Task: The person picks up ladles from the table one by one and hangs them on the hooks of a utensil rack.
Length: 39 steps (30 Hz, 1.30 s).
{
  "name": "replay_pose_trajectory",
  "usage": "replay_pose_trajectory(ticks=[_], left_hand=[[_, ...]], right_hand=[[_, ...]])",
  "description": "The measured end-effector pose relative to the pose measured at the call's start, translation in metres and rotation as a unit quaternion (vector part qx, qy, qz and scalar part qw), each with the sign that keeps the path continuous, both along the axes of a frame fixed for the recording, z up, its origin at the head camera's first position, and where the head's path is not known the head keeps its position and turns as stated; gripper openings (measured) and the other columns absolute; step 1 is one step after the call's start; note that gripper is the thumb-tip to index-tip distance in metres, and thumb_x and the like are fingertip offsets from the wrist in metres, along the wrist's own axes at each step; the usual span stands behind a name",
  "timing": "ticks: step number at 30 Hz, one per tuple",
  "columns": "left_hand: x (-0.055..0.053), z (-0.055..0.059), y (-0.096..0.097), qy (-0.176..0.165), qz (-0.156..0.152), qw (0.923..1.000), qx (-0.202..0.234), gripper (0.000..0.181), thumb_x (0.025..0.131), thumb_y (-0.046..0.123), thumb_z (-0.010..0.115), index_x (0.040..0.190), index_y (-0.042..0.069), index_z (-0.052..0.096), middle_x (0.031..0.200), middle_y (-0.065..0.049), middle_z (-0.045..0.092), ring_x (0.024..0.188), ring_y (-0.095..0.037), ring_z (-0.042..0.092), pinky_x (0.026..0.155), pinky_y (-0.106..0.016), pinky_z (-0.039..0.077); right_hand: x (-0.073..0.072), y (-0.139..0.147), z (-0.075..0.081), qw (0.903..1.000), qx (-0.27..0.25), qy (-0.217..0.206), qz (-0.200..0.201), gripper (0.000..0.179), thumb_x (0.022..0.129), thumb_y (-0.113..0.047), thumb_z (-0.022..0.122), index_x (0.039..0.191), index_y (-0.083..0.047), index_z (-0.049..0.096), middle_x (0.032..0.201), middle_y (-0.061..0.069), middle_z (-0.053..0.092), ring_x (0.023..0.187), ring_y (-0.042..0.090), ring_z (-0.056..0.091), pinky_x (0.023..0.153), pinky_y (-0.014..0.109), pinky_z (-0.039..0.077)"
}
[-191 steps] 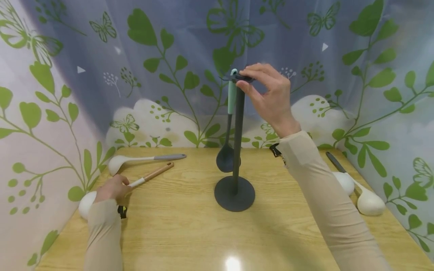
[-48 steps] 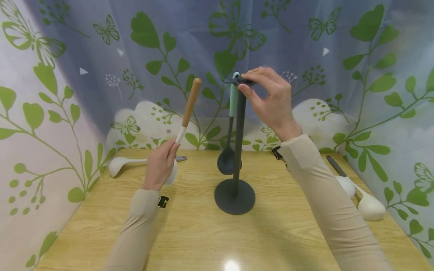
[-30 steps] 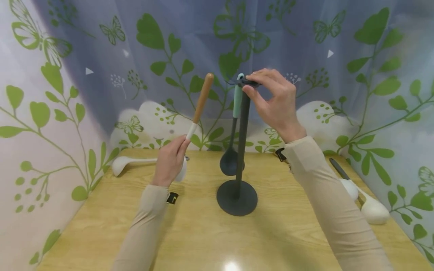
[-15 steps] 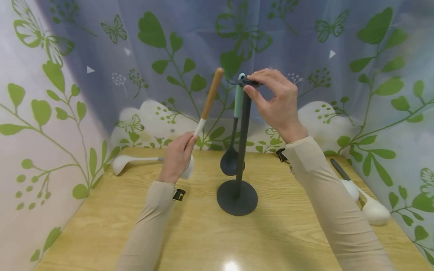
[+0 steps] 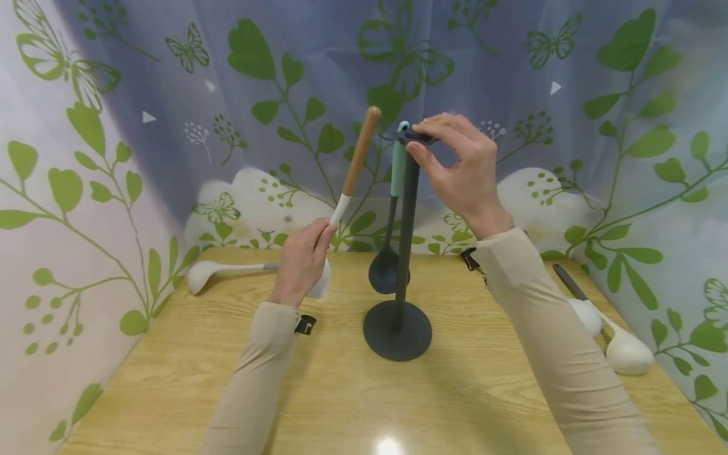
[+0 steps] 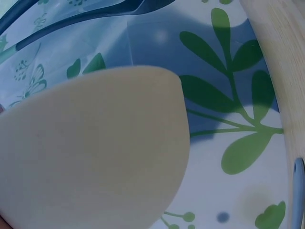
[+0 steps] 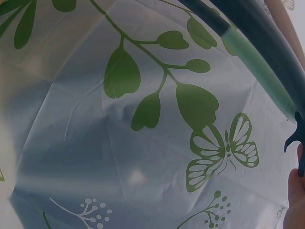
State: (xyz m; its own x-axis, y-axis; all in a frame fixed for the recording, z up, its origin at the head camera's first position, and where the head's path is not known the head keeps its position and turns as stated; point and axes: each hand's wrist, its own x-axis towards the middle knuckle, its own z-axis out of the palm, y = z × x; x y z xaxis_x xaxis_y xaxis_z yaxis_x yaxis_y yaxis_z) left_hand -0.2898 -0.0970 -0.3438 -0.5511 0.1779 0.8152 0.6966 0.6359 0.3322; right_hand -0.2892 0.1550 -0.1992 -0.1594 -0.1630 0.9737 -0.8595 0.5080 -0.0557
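Observation:
In my left hand (image 5: 303,260) is a ladle (image 5: 359,155) with a wooden handle and a white shaft, held by the shaft. Its handle slants up toward the stand's top, apart from it. The white bowl hangs low behind the hand and fills much of the left wrist view (image 6: 95,148). My right hand (image 5: 463,170) pinches the hooked top of a dark utensil stand (image 5: 407,221) between thumb and fingers. From a hook on the stand's left side hangs a dark ladle (image 5: 384,270) with a mint-green handle.
A white ladle with a grey handle (image 5: 227,268) lies at the back left of the wooden table (image 5: 341,404). Two more pale ladles, a white one (image 5: 587,317) and a cream one (image 5: 630,354), lie at the right edge, partly behind the right sleeve. A patterned curtain (image 5: 318,76) closes the back.
My left hand has lifted the wooden-handled ladle off the table's left side and carried it right, near the stand; lately it moves only slightly. The right hand keeps its hold on the stand's top.

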Motion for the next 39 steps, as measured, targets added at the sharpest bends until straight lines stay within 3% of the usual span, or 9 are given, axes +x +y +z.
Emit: replay_pose_trajectory(ticks=[20,39], left_hand=[[0.0,-0.004,0.012,0.01,-0.025,0.9996,-0.003,0.012,0.097,0.008,0.059,0.086,0.005,0.057,0.062,-0.003,0.046,0.05,-0.011,0.033,0.047,-0.025,0.03],[0.0,-0.005,0.013,-0.024,-0.052,0.9984,0.004,0.016,0.1,0.014,0.055,0.087,0.006,0.058,0.061,-0.002,0.043,0.05,-0.012,0.03,0.048,-0.025,0.028]], right_hand=[[-0.001,0.001,-0.001,1.0,0.002,0.0,-0.003,0.022,0.083,-0.012,0.078,0.103,-0.003,0.076,0.101,0.015,0.071,0.102,0.029,0.066,0.098,0.035,0.05],[0.0,0.001,0.0,1.0,0.003,-0.001,-0.004,0.022,0.084,-0.012,0.078,0.103,-0.002,0.076,0.101,0.015,0.071,0.102,0.029,0.066,0.101,0.034,0.049]])
